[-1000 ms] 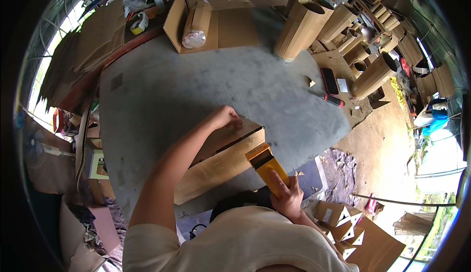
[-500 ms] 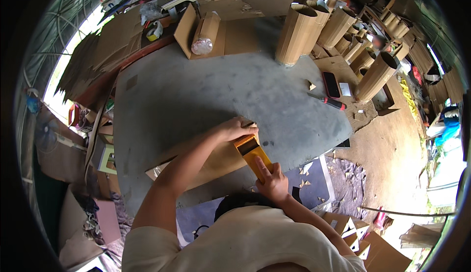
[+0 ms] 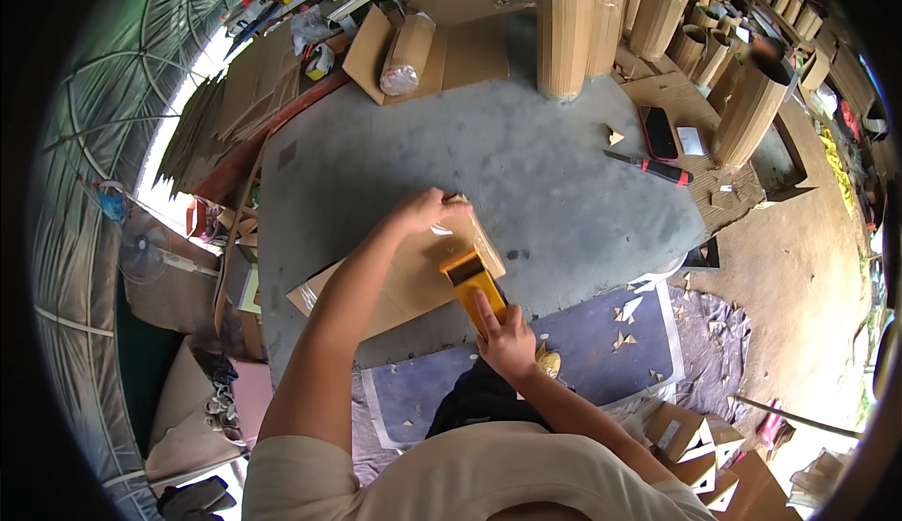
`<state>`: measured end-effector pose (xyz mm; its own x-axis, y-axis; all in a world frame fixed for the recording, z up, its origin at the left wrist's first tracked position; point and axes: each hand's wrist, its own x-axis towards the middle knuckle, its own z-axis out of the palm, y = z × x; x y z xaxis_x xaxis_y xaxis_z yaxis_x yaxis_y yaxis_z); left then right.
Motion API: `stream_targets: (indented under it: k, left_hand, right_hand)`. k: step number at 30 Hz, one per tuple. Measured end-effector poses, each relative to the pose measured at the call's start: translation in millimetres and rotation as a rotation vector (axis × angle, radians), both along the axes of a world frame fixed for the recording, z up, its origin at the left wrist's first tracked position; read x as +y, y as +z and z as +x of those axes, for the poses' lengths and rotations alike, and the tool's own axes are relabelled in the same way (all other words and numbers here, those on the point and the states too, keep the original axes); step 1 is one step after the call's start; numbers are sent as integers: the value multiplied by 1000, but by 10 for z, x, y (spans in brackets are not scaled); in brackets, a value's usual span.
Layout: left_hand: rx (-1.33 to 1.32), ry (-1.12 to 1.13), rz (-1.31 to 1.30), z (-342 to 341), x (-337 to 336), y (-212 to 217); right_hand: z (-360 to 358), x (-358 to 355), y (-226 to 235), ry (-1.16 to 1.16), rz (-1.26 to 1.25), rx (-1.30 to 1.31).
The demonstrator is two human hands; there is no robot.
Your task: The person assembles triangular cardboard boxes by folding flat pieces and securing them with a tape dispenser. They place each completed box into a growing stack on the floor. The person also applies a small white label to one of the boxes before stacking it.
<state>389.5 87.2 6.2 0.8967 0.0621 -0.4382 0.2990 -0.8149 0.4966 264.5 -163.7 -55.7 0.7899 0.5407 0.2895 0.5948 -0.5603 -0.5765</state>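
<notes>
Head view: curling the left hand (image 3: 430, 211) at the far edge of the cardboard box (image 3: 399, 288) on the tabletop (image 3: 404, 140), perhaps steadying it, grip unclear, while grasping the yellow tool (image 3: 470, 294) in the right hand (image 3: 508, 341), finger extended seemingly for control.

Box (image 3: 409, 281) on the table (image 3: 376, 145), near side — knife (image 3: 665, 171) and phone (image 3: 659, 133) to its right — tubes (image 3: 564, 42) farther back.

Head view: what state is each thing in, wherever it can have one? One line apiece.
Left hand: at the far edge of the carton
Right hand: gripping the yellow box-shaped tool
Carton: lying on the tabletop
Knife: lying flat, blade exposed
Smartphone: lying flat, screen dark
Tall cardboard tubes: standing, open-topped
Fan: cannot tell whether running
</notes>
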Motion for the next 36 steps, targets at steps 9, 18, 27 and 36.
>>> stream_targets:
  k: [9, 18, 27, 36]
  left_hand:
    - [-34, 162, -184, 724, 1191, -56]
    - [-232, 101, 35, 1242, 2031, -443]
    - [-19, -35, -49, 754, 1419, -4]
    - [-72, -61, 234, 167, 282, 29]
  right_hand:
    - [126, -257, 32, -52, -80, -65]
    - [777, 652, 85, -35, -82, -99]
    - [1347, 1374, -56, 10, -96, -50]
    - [795, 326, 69, 121, -103, -23]
